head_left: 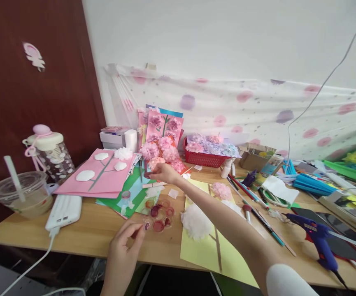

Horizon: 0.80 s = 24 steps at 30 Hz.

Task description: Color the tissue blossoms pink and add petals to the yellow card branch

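Note:
My left hand (124,246) is at the front, thumb and forefinger pinched at the near-left rim of a clear paint palette (158,226) with reddish paint in its wells. My right hand (164,173) reaches across the table, fingers bent together below the pink paper flowers (166,143); what they hold, if anything, I cannot make out. Beneath my right forearm lies a yellow sheet (196,248) bearing a painted brown stem, a white tissue flower (196,221) and a pink flower (221,190). A pink card (85,164) with white blossoms lies to the left.
At the left stand a lidded drink cup (20,193), a water bottle (52,154) and a white power bank (63,211). A red basket (205,158) of flowers is behind. Brushes (247,211), a blue glue gun (318,234) and phones (307,216) lie at the right.

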Available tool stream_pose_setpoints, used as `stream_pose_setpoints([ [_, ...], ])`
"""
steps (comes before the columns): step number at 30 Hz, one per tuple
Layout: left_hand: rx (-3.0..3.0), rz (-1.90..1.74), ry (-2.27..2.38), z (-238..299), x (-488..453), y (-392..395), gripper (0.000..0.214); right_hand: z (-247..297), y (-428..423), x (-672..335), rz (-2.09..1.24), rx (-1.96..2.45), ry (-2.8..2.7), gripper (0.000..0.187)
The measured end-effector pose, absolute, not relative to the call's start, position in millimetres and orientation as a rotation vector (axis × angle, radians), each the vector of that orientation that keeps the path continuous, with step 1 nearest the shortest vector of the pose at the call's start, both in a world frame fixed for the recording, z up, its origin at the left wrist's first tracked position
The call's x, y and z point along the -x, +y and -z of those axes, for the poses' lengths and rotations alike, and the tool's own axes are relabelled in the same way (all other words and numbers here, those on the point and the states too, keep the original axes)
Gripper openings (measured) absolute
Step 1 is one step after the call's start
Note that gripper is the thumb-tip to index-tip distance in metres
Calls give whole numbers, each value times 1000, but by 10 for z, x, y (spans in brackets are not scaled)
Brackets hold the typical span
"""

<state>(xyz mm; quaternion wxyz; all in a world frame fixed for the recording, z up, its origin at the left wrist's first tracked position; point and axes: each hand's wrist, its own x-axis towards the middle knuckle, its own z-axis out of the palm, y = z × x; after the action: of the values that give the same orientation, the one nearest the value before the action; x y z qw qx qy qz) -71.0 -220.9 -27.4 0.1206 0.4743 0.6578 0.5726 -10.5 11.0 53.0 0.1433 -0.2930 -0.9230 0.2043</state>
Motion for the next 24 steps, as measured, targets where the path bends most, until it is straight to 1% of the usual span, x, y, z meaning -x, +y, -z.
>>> stream_pose_setpoints([
  [4, -1483, -1673, 1969, 285, 761, -2180, 31, -405, 252, 644, -556, 805, -2719, 26],
  [8, -1479, -1704, 1962, 296, 787, -2136, 30, -322, 281, 830, -509, 727, -2812, 22],
  [10, -1472, -1728, 1930, 310, 794, -2116, 30, -324, 285, 813, -465, 690, -2859, 20],
  [15, -1433, -1739, 1897, 361, 816, -2091, 31, -406, 256, 648, -296, 662, -2977, 22],
  [19, -1415, -1684, 1909, 365, 823, -2121, 35, -444, 195, 535, -137, 649, -3022, 18],
  [24, -1175, -1600, 1932, 361, 794, -2147, 36, -406, 70, 442, 58, 527, -3111, 32],
])
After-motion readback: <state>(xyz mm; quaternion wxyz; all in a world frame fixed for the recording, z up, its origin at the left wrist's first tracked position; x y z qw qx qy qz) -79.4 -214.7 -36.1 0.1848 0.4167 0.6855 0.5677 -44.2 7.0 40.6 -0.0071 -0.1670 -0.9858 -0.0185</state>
